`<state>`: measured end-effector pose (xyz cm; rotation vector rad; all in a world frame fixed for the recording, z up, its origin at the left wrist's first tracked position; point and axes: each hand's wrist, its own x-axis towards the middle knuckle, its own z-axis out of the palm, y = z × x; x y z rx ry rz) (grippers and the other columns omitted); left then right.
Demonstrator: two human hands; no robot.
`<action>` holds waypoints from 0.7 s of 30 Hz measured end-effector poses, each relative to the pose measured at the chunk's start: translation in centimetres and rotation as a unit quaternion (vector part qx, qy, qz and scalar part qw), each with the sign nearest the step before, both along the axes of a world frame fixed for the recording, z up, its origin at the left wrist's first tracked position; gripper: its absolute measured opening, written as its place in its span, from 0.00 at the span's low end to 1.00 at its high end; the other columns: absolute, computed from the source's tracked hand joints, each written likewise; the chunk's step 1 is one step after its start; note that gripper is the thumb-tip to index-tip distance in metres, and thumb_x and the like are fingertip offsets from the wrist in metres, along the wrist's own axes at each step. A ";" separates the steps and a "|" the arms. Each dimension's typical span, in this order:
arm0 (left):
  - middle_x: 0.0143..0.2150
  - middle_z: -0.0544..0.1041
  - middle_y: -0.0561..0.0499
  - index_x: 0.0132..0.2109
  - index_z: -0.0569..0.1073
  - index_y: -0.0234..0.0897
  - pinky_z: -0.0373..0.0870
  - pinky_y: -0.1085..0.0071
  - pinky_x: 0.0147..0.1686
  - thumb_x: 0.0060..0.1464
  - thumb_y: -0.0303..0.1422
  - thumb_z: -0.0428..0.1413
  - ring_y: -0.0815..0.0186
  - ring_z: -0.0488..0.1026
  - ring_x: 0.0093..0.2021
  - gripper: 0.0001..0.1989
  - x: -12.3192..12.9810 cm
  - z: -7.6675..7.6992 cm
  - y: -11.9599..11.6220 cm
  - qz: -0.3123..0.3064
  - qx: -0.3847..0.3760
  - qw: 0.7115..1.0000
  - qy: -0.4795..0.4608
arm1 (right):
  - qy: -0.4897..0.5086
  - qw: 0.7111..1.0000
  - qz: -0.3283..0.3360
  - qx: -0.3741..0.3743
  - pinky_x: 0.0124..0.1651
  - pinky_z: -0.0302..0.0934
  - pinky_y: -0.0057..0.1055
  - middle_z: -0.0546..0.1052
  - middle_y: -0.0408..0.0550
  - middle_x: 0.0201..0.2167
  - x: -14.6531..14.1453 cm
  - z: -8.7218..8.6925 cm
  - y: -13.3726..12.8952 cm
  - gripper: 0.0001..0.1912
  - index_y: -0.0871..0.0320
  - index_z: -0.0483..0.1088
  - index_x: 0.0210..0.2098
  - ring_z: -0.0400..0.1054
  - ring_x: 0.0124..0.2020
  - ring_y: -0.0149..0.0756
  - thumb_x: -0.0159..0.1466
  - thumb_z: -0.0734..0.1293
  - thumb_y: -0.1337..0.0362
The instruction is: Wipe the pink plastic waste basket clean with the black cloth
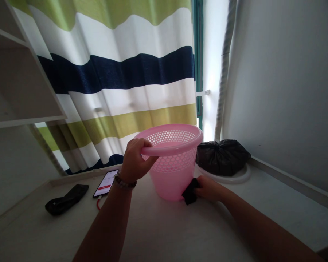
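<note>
A pink plastic wastebasket (pixel 171 182) with a perforated upper band stands upright in the middle of the white surface. My left hand (pixel 136 158) grips its rim on the near left side, fingers over the edge and thumb below. Low on the basket's right side, my right hand (pixel 207 188) is closed on a small folded black cloth (pixel 190 191), which touches or nearly touches the basket wall near its base. Part of the cloth is hidden by my fingers. The inside of the basket shows only pink plastic at its upper part; its bottom is hidden.
A knotted black plastic bag (pixel 223 157) rests on a round white lid or ring (pixel 235 178) at right. On the left lie a lit phone (pixel 106 183) with a red cable (pixel 98 203) and a flattened black bundle (pixel 67 199). A striped curtain (pixel 120 72) hangs behind.
</note>
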<state>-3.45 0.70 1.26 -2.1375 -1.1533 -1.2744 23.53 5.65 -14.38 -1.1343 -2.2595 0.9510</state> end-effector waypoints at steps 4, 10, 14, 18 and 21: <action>0.32 0.69 0.51 0.33 0.65 0.37 0.62 0.66 0.39 0.46 0.41 0.57 0.65 0.65 0.35 0.13 0.1 0.1 -0.1 0.004 -0.002 1.000 0.004 | 0.004 0.999 -0.027 0.027 0.28 0.60 0.26 0.78 0.45 0.24 -0.1 0.3 -0.6 0.10 0.58 0.77 0.27 0.71 0.26 0.36 0.51 0.69 0.59; 0.32 0.69 0.51 0.32 0.65 0.37 0.62 0.66 0.39 0.46 0.41 0.57 0.65 0.65 0.34 0.13 0.2 0.2 -0.3 0.011 -0.007 1.000 0.011 | 0.026 0.999 -0.020 0.025 0.31 0.63 0.27 0.79 0.44 0.26 -0.6 1.3 -1.1 0.08 0.57 0.78 0.28 0.73 0.29 0.37 0.54 0.65 0.64; 0.32 0.70 0.51 0.32 0.65 0.38 0.62 0.65 0.39 0.46 0.41 0.57 0.65 0.65 0.34 0.13 0.2 0.3 -0.3 0.014 -0.011 1.000 0.008 | 0.102 0.993 0.015 0.049 0.32 0.64 0.29 0.79 0.45 0.29 -0.6 1.9 -1.5 0.10 0.58 0.76 0.32 0.73 0.31 0.39 0.58 0.63 0.63; 0.31 0.69 0.52 0.32 0.64 0.38 0.62 0.66 0.39 0.47 0.41 0.57 0.65 0.65 0.34 0.13 0.5 0.4 -0.7 0.008 -0.024 1.000 0.013 | 0.247 0.961 -0.043 0.117 0.31 0.64 0.29 0.77 0.47 0.27 -0.6 1.8 -1.8 0.13 0.60 0.72 0.33 0.71 0.28 0.36 0.63 0.60 0.60; 0.31 0.69 0.52 0.31 0.64 0.38 0.62 0.66 0.39 0.46 0.41 0.57 0.66 0.65 0.33 0.13 0.8 0.6 -1.0 0.003 -0.034 0.999 0.019 | 0.285 0.932 -0.118 0.188 0.32 0.63 0.29 0.74 0.47 0.27 -0.7 1.7 -1.7 0.12 0.60 0.69 0.30 0.68 0.28 0.35 0.63 0.59 0.60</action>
